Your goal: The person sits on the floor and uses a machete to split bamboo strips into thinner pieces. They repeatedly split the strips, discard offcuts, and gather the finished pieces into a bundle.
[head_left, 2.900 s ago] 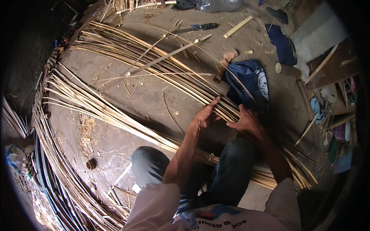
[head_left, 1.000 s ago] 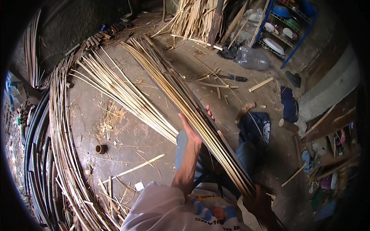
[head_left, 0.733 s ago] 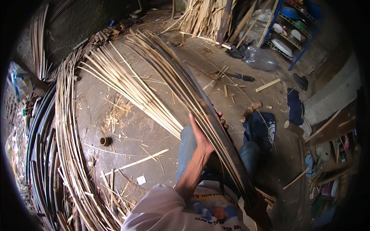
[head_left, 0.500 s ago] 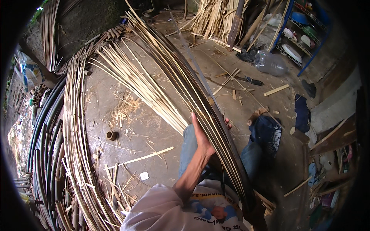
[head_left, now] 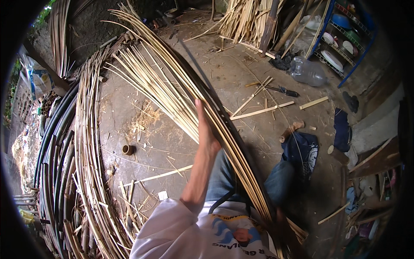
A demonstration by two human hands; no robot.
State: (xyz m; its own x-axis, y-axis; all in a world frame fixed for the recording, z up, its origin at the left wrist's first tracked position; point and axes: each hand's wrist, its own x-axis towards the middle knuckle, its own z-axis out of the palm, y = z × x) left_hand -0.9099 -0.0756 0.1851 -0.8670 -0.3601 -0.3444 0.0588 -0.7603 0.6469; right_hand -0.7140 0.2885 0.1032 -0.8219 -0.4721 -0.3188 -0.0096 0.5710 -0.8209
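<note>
A long, bowed bundle of thin bamboo strips [head_left: 239, 167], pale and dark brown, slants from the far left across my lap. My left hand [head_left: 208, 139] is closed around its middle, the thumb stretched along the near side and the fingers hidden behind the strips. At the bundle's near end, my right hand [head_left: 285, 231] is in deep shadow, so its fingers cannot be made out. Just left of the held bundle, another sheaf of pale strips [head_left: 159, 97] fans out over the floor, its near ends by my left wrist.
Long strips [head_left: 88, 142] and dark poles [head_left: 54, 129] curve along the left. A small brown cup [head_left: 128, 150] sits on the floor. To the right are a knife [head_left: 284, 91], a plastic bottle [head_left: 307, 71], a blue dish rack [head_left: 358, 64] and dark blue cloth [head_left: 343, 129]. Split bamboo [head_left: 243, 21] leans at the back.
The bundle's far end has swung left. My left hand has shifted left and farther away with it, and its fingertips no longer show on the right side.
</note>
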